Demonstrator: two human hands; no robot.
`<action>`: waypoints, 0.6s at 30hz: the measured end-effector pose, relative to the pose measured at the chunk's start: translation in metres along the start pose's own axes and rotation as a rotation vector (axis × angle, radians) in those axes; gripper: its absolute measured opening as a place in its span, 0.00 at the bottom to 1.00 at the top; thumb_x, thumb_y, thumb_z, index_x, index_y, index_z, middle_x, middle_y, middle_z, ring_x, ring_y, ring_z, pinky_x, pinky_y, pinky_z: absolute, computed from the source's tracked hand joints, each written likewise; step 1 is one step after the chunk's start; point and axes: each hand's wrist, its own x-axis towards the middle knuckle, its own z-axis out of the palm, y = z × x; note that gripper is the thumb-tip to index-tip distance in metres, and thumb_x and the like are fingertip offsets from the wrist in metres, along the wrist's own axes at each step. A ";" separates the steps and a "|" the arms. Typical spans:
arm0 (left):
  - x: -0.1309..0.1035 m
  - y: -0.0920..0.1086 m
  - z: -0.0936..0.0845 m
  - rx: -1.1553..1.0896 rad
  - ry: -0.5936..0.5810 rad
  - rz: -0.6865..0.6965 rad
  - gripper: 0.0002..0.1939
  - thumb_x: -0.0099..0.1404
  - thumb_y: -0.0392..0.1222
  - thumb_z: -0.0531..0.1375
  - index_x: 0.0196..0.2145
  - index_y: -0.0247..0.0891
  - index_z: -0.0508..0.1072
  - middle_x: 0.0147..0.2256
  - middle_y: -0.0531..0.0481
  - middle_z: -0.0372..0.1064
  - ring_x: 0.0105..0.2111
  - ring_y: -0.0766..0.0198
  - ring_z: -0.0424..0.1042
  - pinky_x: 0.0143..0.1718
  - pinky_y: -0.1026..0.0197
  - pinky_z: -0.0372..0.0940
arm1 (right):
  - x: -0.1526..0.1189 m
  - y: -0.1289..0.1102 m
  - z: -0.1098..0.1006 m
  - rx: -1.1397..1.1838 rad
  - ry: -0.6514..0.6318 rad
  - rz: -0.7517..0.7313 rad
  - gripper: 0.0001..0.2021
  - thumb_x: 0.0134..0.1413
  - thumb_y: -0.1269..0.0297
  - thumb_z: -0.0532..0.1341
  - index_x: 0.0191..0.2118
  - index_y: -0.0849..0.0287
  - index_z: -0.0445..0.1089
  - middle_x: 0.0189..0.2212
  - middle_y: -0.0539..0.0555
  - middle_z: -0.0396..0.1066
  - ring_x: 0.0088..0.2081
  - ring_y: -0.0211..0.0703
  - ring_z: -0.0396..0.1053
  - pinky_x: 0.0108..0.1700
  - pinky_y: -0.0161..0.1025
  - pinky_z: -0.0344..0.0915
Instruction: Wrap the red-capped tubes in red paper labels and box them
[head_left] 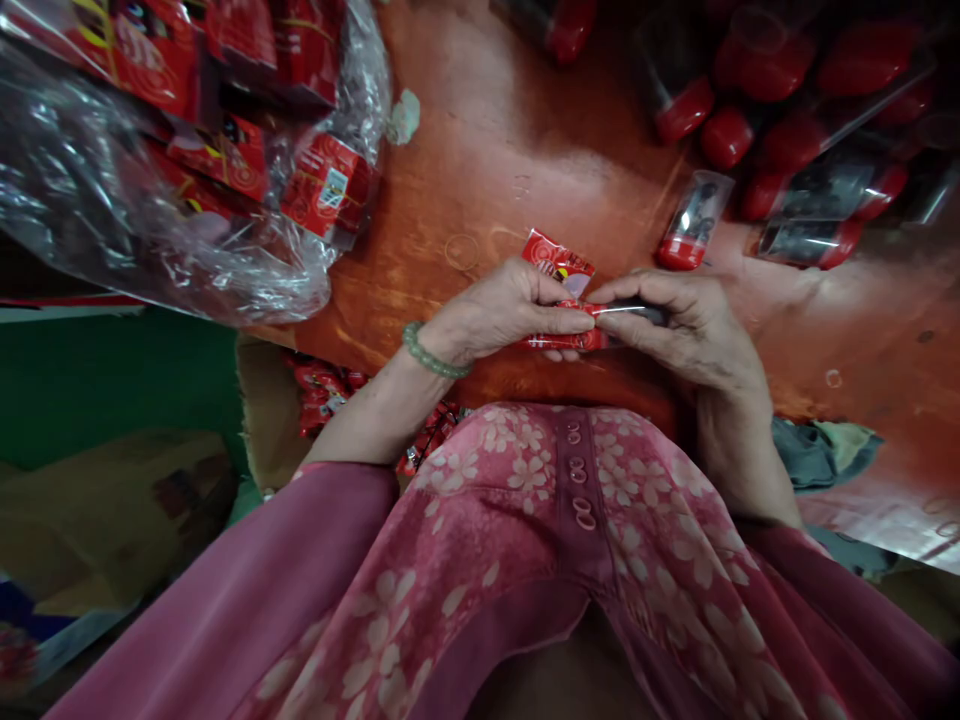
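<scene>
In front of my chest, my left hand (510, 305) grips a red printed cardboard box (559, 262), thumb on top and fingertips below it. A flap of the box sticks up beyond the thumb. My right hand (697, 325) pinches a small clear tube with dark contents (641, 311) between thumb and fingers. The tube's end meets the right end of the box; whether it is inside is hidden by the fingers. Both hands nearly touch, just above the table's near edge.
On the reddish table (465, 190), a clear plastic bag (300, 285) of red boxes (326, 187) lies at left. Several red-capped clear tubes (694, 220) crowd the far right. A cardboard carton (266, 420) stands below the edge at left; a cloth (817, 450) lies at right.
</scene>
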 end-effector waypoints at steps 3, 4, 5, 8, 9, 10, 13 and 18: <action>0.002 0.005 0.003 -0.052 -0.022 0.005 0.08 0.51 0.37 0.76 0.26 0.32 0.83 0.22 0.46 0.76 0.20 0.61 0.75 0.24 0.62 0.71 | 0.003 0.001 -0.003 -0.013 -0.055 -0.027 0.10 0.63 0.59 0.65 0.45 0.55 0.80 0.38 0.51 0.80 0.35 0.39 0.75 0.40 0.38 0.71; 0.002 0.006 0.004 -0.050 -0.029 0.018 0.08 0.51 0.38 0.76 0.26 0.33 0.83 0.22 0.47 0.76 0.20 0.62 0.75 0.23 0.63 0.71 | 0.003 0.001 -0.004 0.004 -0.071 -0.018 0.10 0.63 0.58 0.65 0.44 0.55 0.81 0.37 0.50 0.80 0.35 0.39 0.75 0.40 0.37 0.71; 0.002 0.006 0.004 -0.044 -0.037 0.028 0.08 0.51 0.39 0.76 0.26 0.34 0.83 0.22 0.47 0.76 0.20 0.62 0.75 0.23 0.63 0.71 | 0.003 0.002 -0.003 0.027 -0.078 -0.001 0.10 0.63 0.58 0.64 0.43 0.55 0.81 0.36 0.50 0.80 0.34 0.39 0.74 0.40 0.37 0.71; 0.001 0.002 0.004 -0.044 -0.018 0.021 0.10 0.51 0.40 0.77 0.28 0.34 0.83 0.23 0.46 0.77 0.22 0.60 0.78 0.24 0.62 0.73 | 0.002 0.001 0.004 0.068 0.003 0.033 0.09 0.64 0.59 0.64 0.42 0.57 0.81 0.36 0.51 0.80 0.35 0.39 0.75 0.41 0.38 0.71; 0.000 0.001 0.004 -0.043 0.008 0.014 0.10 0.51 0.41 0.77 0.29 0.33 0.83 0.23 0.46 0.78 0.23 0.59 0.78 0.25 0.62 0.74 | 0.000 0.001 0.008 0.053 0.045 0.024 0.09 0.64 0.60 0.63 0.42 0.57 0.80 0.36 0.51 0.80 0.36 0.40 0.76 0.42 0.38 0.71; 0.000 0.000 0.004 -0.034 0.034 0.006 0.11 0.50 0.41 0.77 0.29 0.33 0.83 0.24 0.45 0.78 0.24 0.58 0.79 0.26 0.61 0.75 | -0.001 0.000 0.012 0.025 0.082 0.006 0.09 0.64 0.61 0.63 0.43 0.58 0.80 0.37 0.52 0.80 0.37 0.41 0.76 0.44 0.39 0.71; -0.002 0.000 0.002 0.032 0.060 -0.056 0.13 0.50 0.44 0.78 0.29 0.33 0.83 0.26 0.44 0.79 0.27 0.55 0.81 0.29 0.58 0.77 | -0.004 -0.002 0.021 -0.047 0.113 -0.045 0.09 0.64 0.62 0.63 0.42 0.59 0.79 0.38 0.53 0.80 0.39 0.42 0.76 0.45 0.40 0.71; -0.010 0.007 -0.004 0.029 0.159 0.003 0.18 0.53 0.51 0.76 0.33 0.34 0.82 0.33 0.46 0.81 0.38 0.53 0.83 0.41 0.54 0.78 | -0.007 0.001 0.026 0.083 0.256 0.017 0.11 0.63 0.55 0.66 0.41 0.56 0.79 0.32 0.49 0.77 0.30 0.36 0.71 0.37 0.36 0.69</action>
